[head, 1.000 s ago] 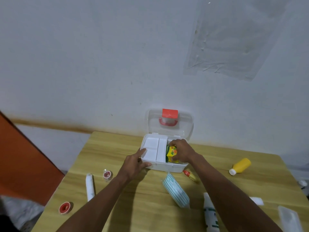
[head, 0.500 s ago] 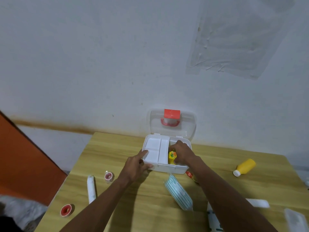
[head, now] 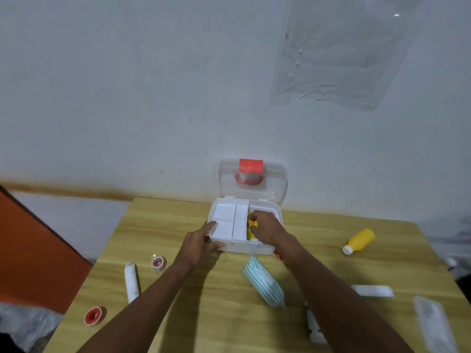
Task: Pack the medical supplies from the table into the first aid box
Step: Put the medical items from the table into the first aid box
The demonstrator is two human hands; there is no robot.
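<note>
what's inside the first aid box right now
The first aid box holds a white divided tray on its left side. On the right, a yellow and orange item shows under the right hand, which covers the rest of that compartment.

A plain room, likely in a home: a light wooden laminate table [head: 178,314] pushed against a bare, stained whitewashed wall [head: 127,85] bearing a taped clear plastic sheet [head: 339,54], with an orange panel [head: 30,250] beyond the table's left edge.

Pale wall [head: 153,85], wooden table [head: 204,314]
</note>
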